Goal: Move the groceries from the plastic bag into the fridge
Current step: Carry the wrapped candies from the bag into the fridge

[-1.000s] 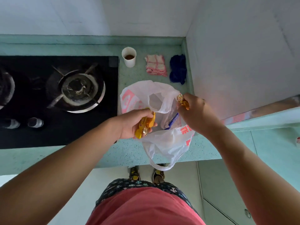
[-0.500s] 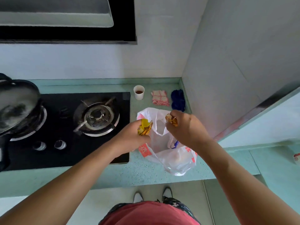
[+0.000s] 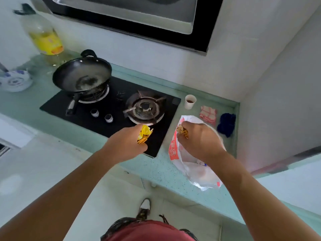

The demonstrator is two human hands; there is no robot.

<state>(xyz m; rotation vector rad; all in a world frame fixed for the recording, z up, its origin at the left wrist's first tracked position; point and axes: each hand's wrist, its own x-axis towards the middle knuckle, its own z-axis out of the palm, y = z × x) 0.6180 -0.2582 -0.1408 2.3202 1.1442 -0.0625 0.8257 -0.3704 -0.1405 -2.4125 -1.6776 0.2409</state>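
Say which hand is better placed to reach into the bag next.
Right, probably: the right hand hovers over the plastic bag, gripping a gold snack; the left hand holds a yellow packet over the hob.

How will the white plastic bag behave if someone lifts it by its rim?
Probably floppy: the plastic bag lies slumped and wrinkled on the counter. Likely light, since its thin film looks translucent and nearly flat.
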